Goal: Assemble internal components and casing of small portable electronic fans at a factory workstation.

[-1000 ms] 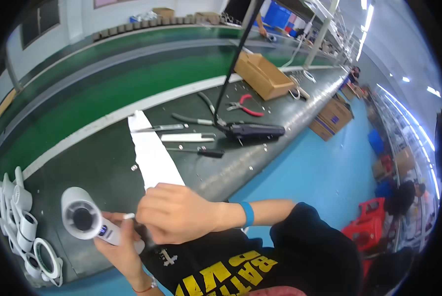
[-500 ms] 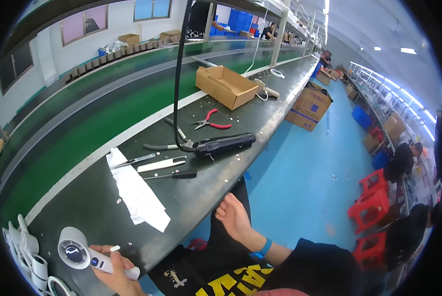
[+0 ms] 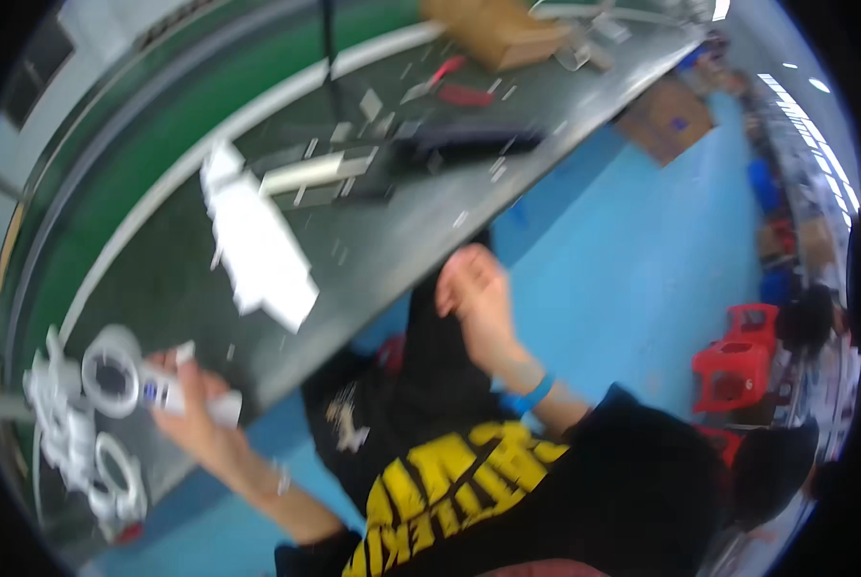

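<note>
My left hand (image 3: 195, 399) is closed around the handle of a white handheld fan (image 3: 113, 373), whose round head points left, over the near left part of the workbench (image 3: 286, 375). A small white piece shows at that hand's thumb; I cannot tell what it is. Off the bench's front edge, above my lap, my right hand (image 3: 476, 293) has its fingers curled in; blur and the fingers hide whether anything is in them. Beyond the left hand lies a crumpled white cloth or paper sheet (image 3: 262, 250).
More white fans (image 3: 60, 423) crowd the bench's left end. Farther back are a black corded tool (image 3: 469, 139), red-handled pliers (image 3: 464, 94), a white flat tool (image 3: 310, 173) and an open cardboard box (image 3: 498, 34). A carton (image 3: 666, 120) and red stools (image 3: 734, 375) stand on the blue floor.
The whole view has swung downward and blurred, so the bench and both hands sit higher in it. The fan stays in my left hand; my right hand remains curled.
</note>
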Action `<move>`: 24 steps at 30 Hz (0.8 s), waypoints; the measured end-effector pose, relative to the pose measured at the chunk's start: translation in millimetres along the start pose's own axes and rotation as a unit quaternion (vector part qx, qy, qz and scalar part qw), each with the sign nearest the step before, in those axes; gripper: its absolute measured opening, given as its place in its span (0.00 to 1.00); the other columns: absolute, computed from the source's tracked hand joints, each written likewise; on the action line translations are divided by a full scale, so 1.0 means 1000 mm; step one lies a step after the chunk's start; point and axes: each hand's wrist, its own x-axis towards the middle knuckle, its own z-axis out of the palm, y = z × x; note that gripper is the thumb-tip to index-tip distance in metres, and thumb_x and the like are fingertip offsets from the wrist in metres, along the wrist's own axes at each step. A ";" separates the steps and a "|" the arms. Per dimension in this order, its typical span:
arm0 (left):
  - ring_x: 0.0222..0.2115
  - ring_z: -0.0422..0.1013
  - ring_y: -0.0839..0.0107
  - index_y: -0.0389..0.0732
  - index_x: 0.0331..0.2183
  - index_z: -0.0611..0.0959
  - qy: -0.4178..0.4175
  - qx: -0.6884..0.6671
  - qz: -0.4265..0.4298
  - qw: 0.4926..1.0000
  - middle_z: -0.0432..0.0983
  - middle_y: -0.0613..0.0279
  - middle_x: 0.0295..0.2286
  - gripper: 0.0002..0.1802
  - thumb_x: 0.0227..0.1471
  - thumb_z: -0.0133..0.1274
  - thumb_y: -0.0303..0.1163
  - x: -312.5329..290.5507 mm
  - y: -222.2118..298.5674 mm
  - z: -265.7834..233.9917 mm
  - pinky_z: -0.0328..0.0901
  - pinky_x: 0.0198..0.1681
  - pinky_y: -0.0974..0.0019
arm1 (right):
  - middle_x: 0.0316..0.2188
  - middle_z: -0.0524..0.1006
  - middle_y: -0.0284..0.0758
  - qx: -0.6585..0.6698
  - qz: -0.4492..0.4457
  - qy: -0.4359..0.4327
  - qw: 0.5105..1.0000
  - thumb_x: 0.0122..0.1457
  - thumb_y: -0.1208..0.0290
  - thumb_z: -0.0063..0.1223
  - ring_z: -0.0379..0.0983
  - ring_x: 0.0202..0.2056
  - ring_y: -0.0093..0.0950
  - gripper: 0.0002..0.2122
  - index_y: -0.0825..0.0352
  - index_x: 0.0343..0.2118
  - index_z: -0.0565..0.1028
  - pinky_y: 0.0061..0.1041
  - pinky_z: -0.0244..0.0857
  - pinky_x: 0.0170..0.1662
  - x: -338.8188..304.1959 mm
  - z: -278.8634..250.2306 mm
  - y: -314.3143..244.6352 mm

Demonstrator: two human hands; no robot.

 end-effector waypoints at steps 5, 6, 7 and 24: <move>0.20 0.61 0.81 0.34 0.47 0.70 -0.020 0.008 0.011 1.000 0.71 0.62 0.33 0.16 0.57 0.54 0.23 -0.001 0.008 -0.006 0.57 0.22 0.74 | 0.22 0.75 0.30 -0.152 0.040 -0.034 0.987 0.63 0.67 0.55 0.71 0.23 0.17 0.09 0.69 0.32 0.74 0.17 0.64 0.27 0.014 -0.015 -0.003; 0.20 0.61 0.81 0.34 0.47 0.70 -0.030 0.017 0.012 0.999 0.71 0.62 0.33 0.16 0.57 0.54 0.23 -0.002 0.007 -0.007 0.57 0.22 0.74 | 0.22 0.75 0.30 -0.142 0.045 -0.026 0.989 0.63 0.67 0.55 0.71 0.23 0.17 0.09 0.69 0.32 0.74 0.17 0.64 0.27 0.019 -0.020 0.003; 0.19 0.61 0.81 0.32 0.47 0.69 -0.024 0.040 0.022 0.999 0.70 0.61 0.32 0.17 0.57 0.54 0.23 -0.002 0.006 -0.007 0.58 0.21 0.74 | 0.23 0.75 0.31 -0.138 0.074 -0.070 0.985 0.63 0.68 0.55 0.71 0.23 0.17 0.09 0.69 0.31 0.74 0.17 0.64 0.27 0.024 -0.024 0.007; 0.17 0.64 0.78 0.34 0.42 0.73 -0.041 0.078 -0.012 0.996 0.72 0.59 0.27 0.16 0.51 0.57 0.19 -0.005 0.014 -0.021 0.60 0.18 0.74 | 0.23 0.75 0.31 -0.019 -0.002 -0.132 0.991 0.64 0.72 0.51 0.74 0.25 0.20 0.05 0.68 0.35 0.73 0.20 0.67 0.27 0.024 -0.043 0.020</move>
